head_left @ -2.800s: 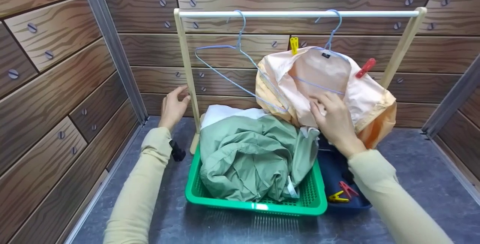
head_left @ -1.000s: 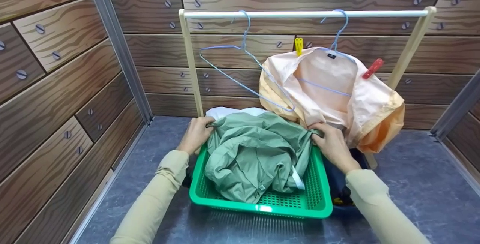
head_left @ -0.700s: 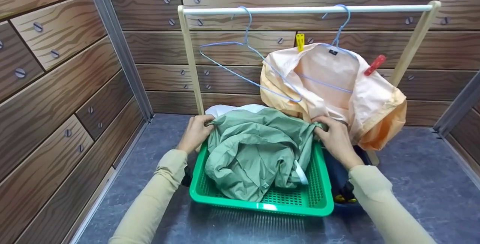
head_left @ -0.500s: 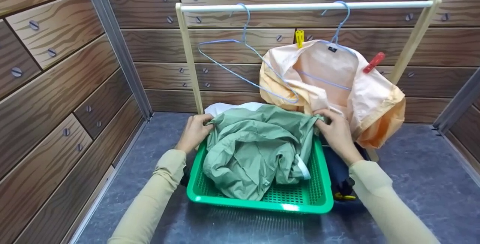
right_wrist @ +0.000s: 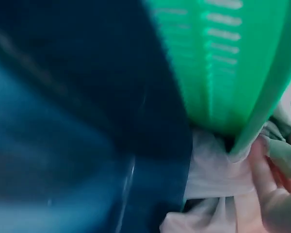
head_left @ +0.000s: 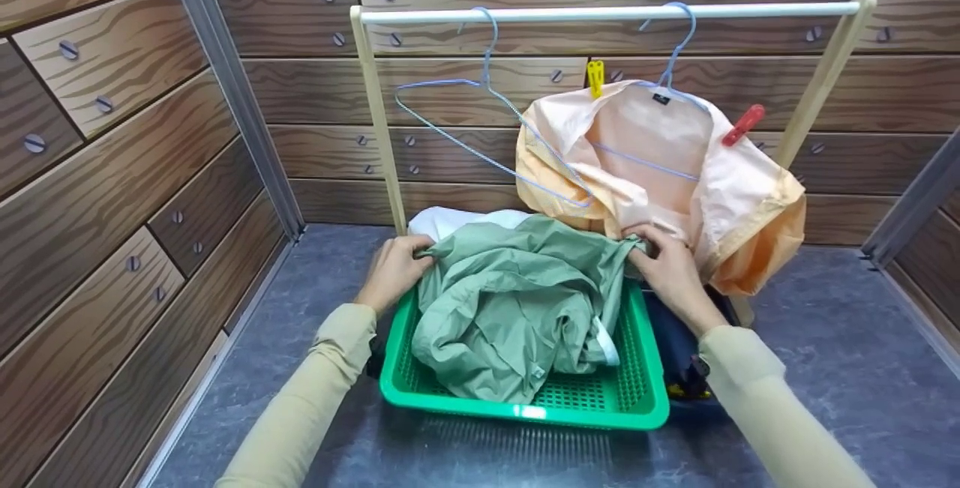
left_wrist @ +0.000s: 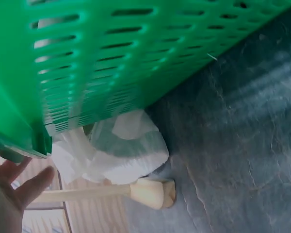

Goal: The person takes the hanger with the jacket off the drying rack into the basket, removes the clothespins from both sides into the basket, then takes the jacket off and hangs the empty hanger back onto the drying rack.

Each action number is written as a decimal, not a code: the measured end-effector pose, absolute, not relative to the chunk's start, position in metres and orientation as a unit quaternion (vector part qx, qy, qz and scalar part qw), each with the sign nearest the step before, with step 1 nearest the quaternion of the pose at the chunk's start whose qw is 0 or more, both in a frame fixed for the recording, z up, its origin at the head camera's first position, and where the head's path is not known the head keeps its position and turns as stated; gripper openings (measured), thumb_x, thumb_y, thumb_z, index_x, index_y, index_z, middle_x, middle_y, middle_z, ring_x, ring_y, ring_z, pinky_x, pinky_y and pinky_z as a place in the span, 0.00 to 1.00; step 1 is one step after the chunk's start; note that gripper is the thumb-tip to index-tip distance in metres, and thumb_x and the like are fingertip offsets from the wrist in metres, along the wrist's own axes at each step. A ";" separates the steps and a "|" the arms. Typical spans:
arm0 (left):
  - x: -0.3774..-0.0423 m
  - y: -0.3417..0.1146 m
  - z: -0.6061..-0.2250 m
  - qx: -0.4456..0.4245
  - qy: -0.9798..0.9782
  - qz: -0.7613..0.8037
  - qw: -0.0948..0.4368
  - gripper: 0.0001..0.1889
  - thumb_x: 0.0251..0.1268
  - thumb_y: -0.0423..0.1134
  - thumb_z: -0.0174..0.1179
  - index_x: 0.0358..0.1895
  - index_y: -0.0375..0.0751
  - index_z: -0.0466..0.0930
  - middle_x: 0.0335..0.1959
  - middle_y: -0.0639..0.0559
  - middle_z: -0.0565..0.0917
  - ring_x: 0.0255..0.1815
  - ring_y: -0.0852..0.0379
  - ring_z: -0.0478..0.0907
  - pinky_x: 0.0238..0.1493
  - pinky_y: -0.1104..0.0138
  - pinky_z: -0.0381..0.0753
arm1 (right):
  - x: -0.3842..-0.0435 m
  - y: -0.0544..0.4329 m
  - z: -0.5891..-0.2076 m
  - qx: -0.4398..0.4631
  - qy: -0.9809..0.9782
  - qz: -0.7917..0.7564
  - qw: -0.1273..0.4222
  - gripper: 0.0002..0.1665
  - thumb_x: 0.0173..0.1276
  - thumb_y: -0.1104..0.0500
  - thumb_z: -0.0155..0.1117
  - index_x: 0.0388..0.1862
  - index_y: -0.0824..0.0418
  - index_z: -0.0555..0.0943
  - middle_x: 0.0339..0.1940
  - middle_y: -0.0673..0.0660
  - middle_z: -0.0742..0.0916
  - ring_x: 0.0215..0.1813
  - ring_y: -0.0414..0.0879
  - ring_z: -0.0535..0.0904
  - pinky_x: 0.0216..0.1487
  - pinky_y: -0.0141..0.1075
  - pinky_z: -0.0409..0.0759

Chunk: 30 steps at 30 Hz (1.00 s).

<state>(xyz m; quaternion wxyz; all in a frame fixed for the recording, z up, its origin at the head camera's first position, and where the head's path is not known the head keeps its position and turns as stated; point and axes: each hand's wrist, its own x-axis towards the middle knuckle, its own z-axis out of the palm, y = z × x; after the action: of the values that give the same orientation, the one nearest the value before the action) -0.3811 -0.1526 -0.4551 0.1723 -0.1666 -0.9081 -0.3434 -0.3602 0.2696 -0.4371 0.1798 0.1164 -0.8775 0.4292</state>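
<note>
In the head view a crumpled green garment (head_left: 510, 308) lies in a green plastic basket (head_left: 525, 411). My left hand (head_left: 396, 270) pinches its far left edge, and my right hand (head_left: 670, 267) pinches its far right edge. White cloth (head_left: 465, 220) shows behind it. Behind my right hand, a peach garment (head_left: 735, 203) hangs from a blue wire hanger (head_left: 677, 49), with a yellow clothespin (head_left: 595, 79) and a red clothespin (head_left: 743, 125) on its collar edges. In the left wrist view, my left hand (left_wrist: 14, 191) is close under the basket rim.
A rack with a white rail (head_left: 570, 13) and wooden posts stands behind the basket. A bare blue wire hanger (head_left: 465, 145) hangs at its left. Right of the basket is a dark blue bin (head_left: 675, 338), partly covered by my right arm, with something yellow inside.
My left hand has come from the rack's left post to the green garment's left edge. My right hand has moved from the peach garment down to the green garment's right edge.
</note>
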 end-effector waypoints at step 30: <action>-0.388 -0.160 -0.458 -0.180 -0.901 -0.368 0.139 0.06 0.64 0.33 0.66 0.34 0.50 0.88 0.32 0.60 0.86 0.30 0.61 0.79 0.35 0.64 0.77 | -0.416 0.270 -0.422 0.207 -0.929 0.296 0.085 0.22 0.52 0.78 0.51 0.44 0.68 0.82 0.43 0.64 0.84 0.40 0.57 0.73 0.43 0.48 0.70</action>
<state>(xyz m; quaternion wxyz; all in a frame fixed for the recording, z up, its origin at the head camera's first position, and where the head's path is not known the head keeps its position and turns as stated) -0.3876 -0.1597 -0.4581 0.1393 -0.1803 -0.9015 -0.3680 -0.4157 0.2697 -0.4219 0.0852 0.2066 -0.9287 0.2959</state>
